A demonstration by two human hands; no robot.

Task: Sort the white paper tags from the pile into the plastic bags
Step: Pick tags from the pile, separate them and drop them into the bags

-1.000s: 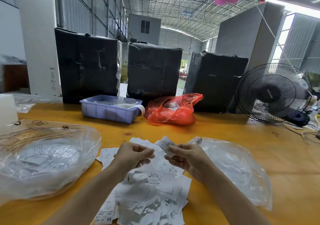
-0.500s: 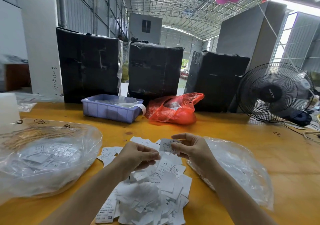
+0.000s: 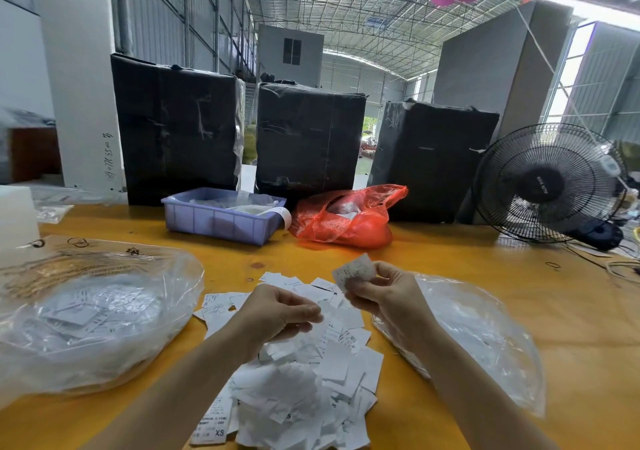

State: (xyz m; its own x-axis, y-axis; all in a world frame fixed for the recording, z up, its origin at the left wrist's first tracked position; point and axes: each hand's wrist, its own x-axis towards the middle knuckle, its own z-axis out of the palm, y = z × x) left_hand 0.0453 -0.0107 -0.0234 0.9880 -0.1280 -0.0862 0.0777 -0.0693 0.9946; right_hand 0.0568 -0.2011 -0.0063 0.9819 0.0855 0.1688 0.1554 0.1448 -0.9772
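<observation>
A pile of white paper tags (image 3: 304,377) lies on the yellow table (image 3: 519,311) in front of me. My right hand (image 3: 388,297) pinches one white tag (image 3: 355,271) above the pile's far edge, next to the clear plastic bag on the right (image 3: 485,338). My left hand (image 3: 277,314) hovers over the pile with its fingers curled and fingertips together; whether it holds a tag I cannot tell. A bigger clear plastic bag (image 3: 90,318) with tags inside lies at the left.
A blue plastic tray (image 3: 221,219) and a red plastic bag (image 3: 346,221) sit at the back of the table. Behind them stand three black wrapped boxes (image 3: 308,137). A black fan (image 3: 550,182) stands at the back right, with cables beside it.
My right hand has lifted the tag up and away from the pile, toward the right bag. My left hand has stayed over the pile.
</observation>
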